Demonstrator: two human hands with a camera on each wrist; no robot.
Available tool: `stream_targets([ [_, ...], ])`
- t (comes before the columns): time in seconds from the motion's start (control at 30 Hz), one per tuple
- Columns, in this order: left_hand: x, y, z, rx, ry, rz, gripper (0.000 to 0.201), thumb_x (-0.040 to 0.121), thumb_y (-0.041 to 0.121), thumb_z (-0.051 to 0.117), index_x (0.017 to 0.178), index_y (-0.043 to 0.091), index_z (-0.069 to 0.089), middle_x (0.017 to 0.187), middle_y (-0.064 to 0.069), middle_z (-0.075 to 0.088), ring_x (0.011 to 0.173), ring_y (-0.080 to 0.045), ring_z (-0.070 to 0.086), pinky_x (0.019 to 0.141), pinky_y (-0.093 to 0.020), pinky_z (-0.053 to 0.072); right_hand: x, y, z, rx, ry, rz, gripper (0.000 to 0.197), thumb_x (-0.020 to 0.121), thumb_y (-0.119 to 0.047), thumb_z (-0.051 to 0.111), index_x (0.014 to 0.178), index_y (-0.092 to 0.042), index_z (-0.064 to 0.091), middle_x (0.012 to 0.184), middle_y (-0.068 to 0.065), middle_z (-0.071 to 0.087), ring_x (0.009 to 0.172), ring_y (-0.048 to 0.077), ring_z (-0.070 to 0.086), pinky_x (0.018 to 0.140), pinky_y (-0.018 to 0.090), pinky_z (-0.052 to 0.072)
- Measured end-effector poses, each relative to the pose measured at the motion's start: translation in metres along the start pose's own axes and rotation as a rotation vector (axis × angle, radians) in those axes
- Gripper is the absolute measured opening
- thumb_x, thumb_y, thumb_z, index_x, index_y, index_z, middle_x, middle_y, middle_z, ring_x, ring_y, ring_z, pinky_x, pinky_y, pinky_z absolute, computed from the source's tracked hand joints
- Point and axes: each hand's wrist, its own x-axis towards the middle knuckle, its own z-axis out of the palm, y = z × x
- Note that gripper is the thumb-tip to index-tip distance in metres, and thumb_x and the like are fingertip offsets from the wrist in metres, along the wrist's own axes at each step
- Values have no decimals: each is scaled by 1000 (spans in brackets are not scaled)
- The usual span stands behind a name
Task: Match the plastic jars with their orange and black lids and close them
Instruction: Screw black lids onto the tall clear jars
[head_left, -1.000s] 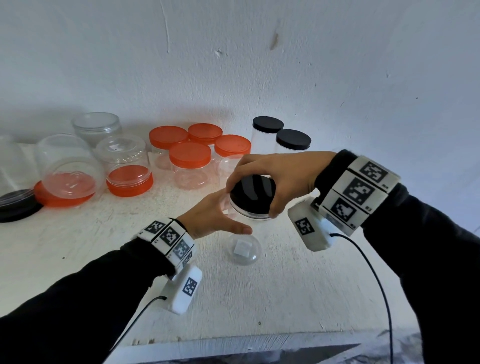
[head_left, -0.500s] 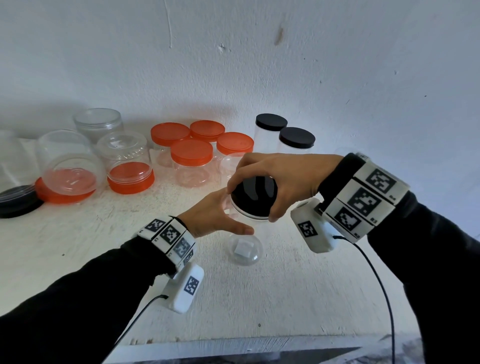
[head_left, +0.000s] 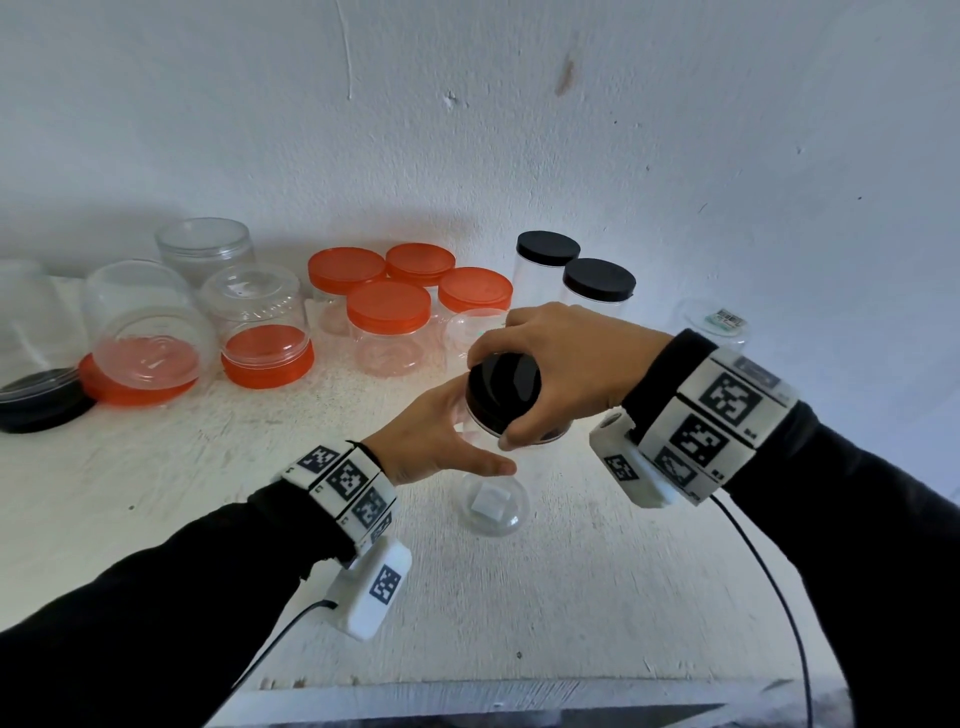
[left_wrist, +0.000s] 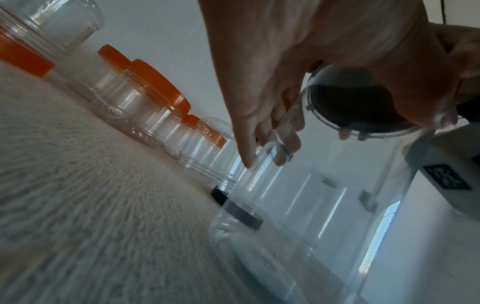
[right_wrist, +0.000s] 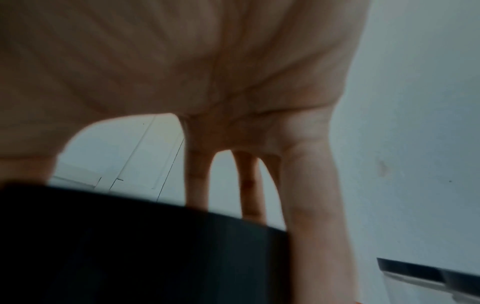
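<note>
A tall clear jar (head_left: 488, 506) stands on the white table (head_left: 156, 499) in the middle of the head view. A black lid (head_left: 511, 379) sits on its mouth, tilted toward me. My right hand (head_left: 498, 402) grips this lid from above, thumb on the near rim and fingers over the far rim. In the right wrist view the lid (right_wrist: 130, 246) fills the lower half under the fingers (right_wrist: 311, 185). My left hand (head_left: 447, 441) holds the jar's upper body from the left. In the left wrist view its fingers (left_wrist: 270, 148) curl round the clear wall (left_wrist: 298, 216) below the lid (left_wrist: 358, 107).
Several orange-lidded jars (head_left: 388, 312) and two black-lidded jars (head_left: 597, 280) stand at the back by the wall. Left of them, two upturned jars rest on orange lids (head_left: 267, 358), with an open clear jar (head_left: 205, 247) behind. A black lid (head_left: 41, 400) lies far left.
My right wrist has swung slightly right and down while its fingers stay on the black lid. The left hand and the jar keep their place.
</note>
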Motion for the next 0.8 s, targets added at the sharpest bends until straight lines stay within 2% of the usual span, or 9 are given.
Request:
stream_targets([
  [0.1, -1, 0, 2, -21, 8, 15, 70, 62, 4, 82, 117, 31, 48, 114, 13, 62, 110, 4, 54, 84, -8, 43, -1, -7, 7, -29, 103, 74, 67, 63, -66, 67, 112, -23, 56, 86, -7, 52, 86, 15, 55, 72, 30, 51],
  [0.17, -2, 0, 2, -38, 6, 6, 71, 60, 10, 81, 117, 34, 48, 115, 18, 62, 112, 3, 54, 84, -10, 45, -2, -10, 8, -93, 138, 109, 71, 65, -72, 61, 111, -19, 57, 87, -3, 54, 85, 17, 55, 71, 29, 49],
  [0.27, -2, 1, 0, -14, -10, -4, 72, 59, 16, 81, 119, 39, 47, 119, 19, 59, 115, 5, 50, 88, -10, 42, -5, -6, -1, -122, -33, 102, 77, 69, -74, 56, 132, -31, 43, 113, -4, 50, 104, 16, 51, 83, 30, 44],
  [0.37, 0, 1, -1, 36, -38, 1, 78, 57, 21, 85, 122, 38, 43, 123, 17, 56, 116, 8, 47, 92, -6, 38, -8, -1, -15, 40, -256, 6, 81, 72, -46, 73, 138, -46, 28, 128, -9, 35, 119, 14, 41, 98, 34, 42],
  [0.47, 1, 1, 0, 89, -34, 0, 83, 57, 27, 85, 124, 37, 37, 123, 19, 51, 114, 13, 44, 90, -4, 37, -5, 0, -15, 49, -223, -5, 74, 66, -36, 79, 127, -47, 39, 117, -8, 40, 110, 14, 44, 91, 34, 47],
  [0.53, 1, 1, 1, 88, -18, 12, 80, 57, 25, 83, 122, 40, 38, 122, 18, 52, 113, 12, 46, 90, -4, 38, -2, -2, -10, 25, -143, 21, 68, 63, -46, 77, 122, -45, 43, 109, -8, 46, 103, 14, 46, 85, 33, 49],
  [0.67, 0, -3, 3, 65, 1, 12, 90, 52, 35, 83, 131, 28, 39, 123, 14, 55, 116, 4, 48, 94, -12, 40, -3, -9, 4, -32, 56, 106, 63, 65, -60, 68, 115, -24, 53, 84, -6, 51, 82, 15, 53, 63, 26, 47],
  [0.73, 0, -4, 3, 49, 6, 2, 89, 51, 34, 83, 128, 32, 40, 121, 15, 57, 114, 5, 50, 93, -16, 40, -2, -15, 8, -87, 123, 145, 63, 68, -66, 63, 106, -16, 56, 75, -6, 48, 72, 14, 51, 54, 24, 39],
  [0.8, -1, -3, 2, 37, 16, -10, 83, 51, 29, 84, 121, 41, 42, 117, 19, 58, 109, 10, 50, 90, -13, 39, -2, -16, 6, -171, 135, 177, 69, 69, -75, 54, 105, -16, 56, 78, -4, 50, 73, 16, 51, 54, 25, 34],
])
